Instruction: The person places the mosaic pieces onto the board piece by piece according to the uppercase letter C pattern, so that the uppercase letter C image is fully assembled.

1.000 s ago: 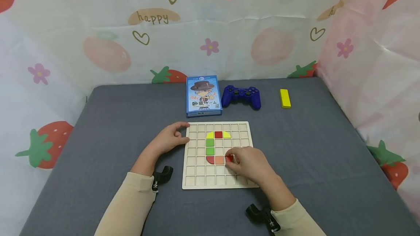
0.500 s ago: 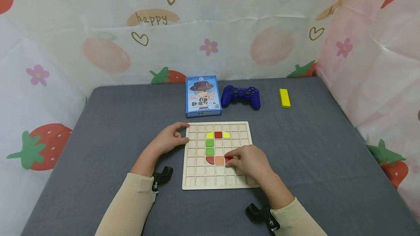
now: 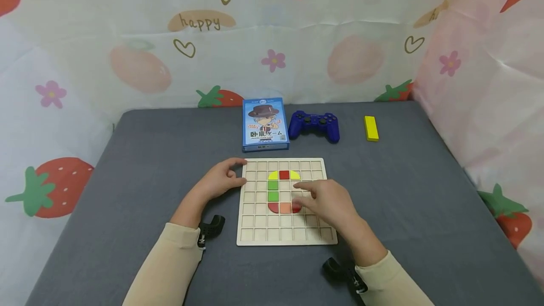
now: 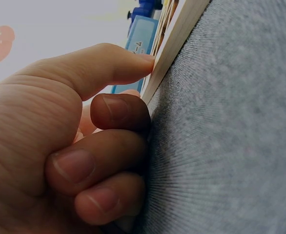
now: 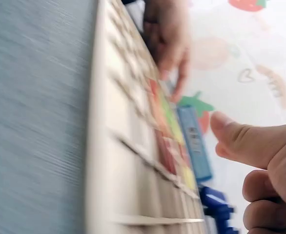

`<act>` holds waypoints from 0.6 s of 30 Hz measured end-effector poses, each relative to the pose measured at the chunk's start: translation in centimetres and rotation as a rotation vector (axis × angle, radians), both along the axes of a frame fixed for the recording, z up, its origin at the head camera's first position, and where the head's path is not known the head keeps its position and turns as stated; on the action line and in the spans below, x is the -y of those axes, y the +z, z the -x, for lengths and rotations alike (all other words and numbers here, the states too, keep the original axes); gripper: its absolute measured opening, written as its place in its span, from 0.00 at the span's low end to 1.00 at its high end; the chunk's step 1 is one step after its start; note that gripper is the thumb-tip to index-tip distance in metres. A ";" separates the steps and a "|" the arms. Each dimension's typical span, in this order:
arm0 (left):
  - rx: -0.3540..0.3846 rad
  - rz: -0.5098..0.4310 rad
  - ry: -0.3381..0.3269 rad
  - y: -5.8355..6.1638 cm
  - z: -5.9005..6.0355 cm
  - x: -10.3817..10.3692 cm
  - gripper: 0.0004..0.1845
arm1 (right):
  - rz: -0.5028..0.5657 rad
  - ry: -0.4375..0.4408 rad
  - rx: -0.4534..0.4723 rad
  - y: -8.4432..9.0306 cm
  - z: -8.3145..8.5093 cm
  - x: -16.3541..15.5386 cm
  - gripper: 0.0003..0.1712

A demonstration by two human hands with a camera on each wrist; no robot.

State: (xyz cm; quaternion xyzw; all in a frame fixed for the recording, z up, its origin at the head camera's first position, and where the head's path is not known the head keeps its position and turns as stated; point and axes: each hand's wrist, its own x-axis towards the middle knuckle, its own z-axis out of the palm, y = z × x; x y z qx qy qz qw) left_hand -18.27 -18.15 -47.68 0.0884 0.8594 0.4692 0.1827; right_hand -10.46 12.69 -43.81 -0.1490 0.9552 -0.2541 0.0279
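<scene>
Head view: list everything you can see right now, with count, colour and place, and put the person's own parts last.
wooden grid board: 1, pale wood, centre of the table
yellow pieces: 2, quarter-rounds, top of the pattern, either side of the red square
red square: 1, between the yellow pieces
green squares: 2, stacked in a column below the left yellow piece
red rounded pieces: 2, ends of the bottom row
orange square: 1, between them
card box: 1, blue, behind the board
game controller: 1, dark blue, right of the box
yellow block: 1, far right of the table
table: 1, grey cover
left hand: 1, touches the board's left edge
right hand: 1, over the board's right side, holds nothing
</scene>
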 end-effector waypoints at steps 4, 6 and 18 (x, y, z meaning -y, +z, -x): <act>-0.006 0.004 -0.001 -0.1 0.0 -0.1 0.31 | 0.027 -0.037 -0.095 2.1 1.3 -1.3 0.20; -0.018 0.013 -0.013 -0.1 0.0 -0.2 0.31 | 0.044 -0.064 -0.135 3.0 2.1 -2.0 0.19; -0.213 0.217 0.024 0.9 -0.8 -1.0 0.29 | 0.119 -0.273 -0.627 3.1 5.2 -5.5 0.18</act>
